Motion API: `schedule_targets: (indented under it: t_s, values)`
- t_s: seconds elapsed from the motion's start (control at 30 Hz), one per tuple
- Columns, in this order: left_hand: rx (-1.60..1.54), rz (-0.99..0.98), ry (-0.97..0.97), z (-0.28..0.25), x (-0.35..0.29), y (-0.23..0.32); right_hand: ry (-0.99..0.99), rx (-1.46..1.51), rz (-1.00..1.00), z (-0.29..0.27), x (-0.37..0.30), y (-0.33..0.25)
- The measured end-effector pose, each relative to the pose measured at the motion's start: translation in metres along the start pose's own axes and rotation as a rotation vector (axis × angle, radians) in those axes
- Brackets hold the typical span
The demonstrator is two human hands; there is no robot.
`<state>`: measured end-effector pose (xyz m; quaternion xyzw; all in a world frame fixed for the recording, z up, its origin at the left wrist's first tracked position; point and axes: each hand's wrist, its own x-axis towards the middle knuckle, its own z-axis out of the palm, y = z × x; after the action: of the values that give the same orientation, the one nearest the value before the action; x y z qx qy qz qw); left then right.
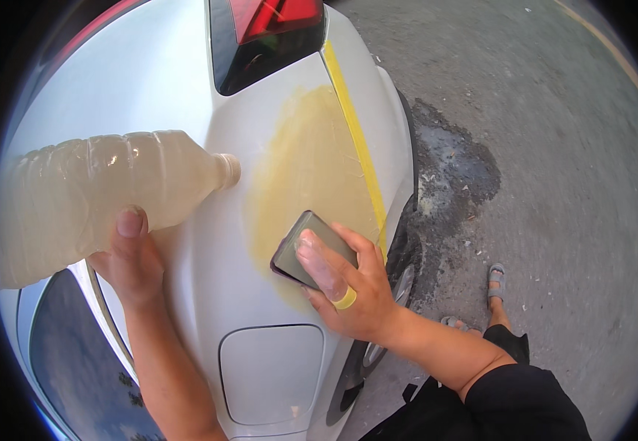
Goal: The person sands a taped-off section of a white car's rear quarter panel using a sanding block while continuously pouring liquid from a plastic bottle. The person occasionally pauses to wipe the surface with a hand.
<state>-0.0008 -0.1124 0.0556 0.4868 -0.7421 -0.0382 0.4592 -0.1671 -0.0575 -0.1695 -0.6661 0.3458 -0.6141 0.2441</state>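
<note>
The left hand [131, 261] grips a plastic bottle [98, 198] of cloudy liquid, tilted with its cap end touching the white car panel [186, 95]. The right hand [348, 283] presses a dark sanding block [305, 246] flat against the yellow patch [304, 162], left of a yellow tape strip [355, 140], above the fuel flap [271, 371].

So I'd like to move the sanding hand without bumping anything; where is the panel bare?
Bare white panel lies between the left hand and right hand, above the fuel flap. It is crowded at the sanding block beside the yellow tape, and near the bottle.
</note>
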Motion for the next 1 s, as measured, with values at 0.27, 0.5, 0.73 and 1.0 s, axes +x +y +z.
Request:
schedule_targets:
  t_s: [0.27,0.5,0.73,1.0]
  values:
    - [-0.013,0.021,0.002,-0.001,0.0,0.0,0.165,0.041,0.21,0.013,0.075,0.056]
    - [-0.05,0.082,0.007,0.0,0.006,-0.003,0.059,-0.026,0.041,0.001,0.06,0.027]
    - [-0.022,0.074,-0.027,-0.004,0.003,-0.007,0.076,-0.051,-0.027,0.011,0.051,-0.006]
    - [-0.063,0.067,0.052,0.002,0.003,0.001,0.123,-0.036,0.126,0.006,0.107,0.041]
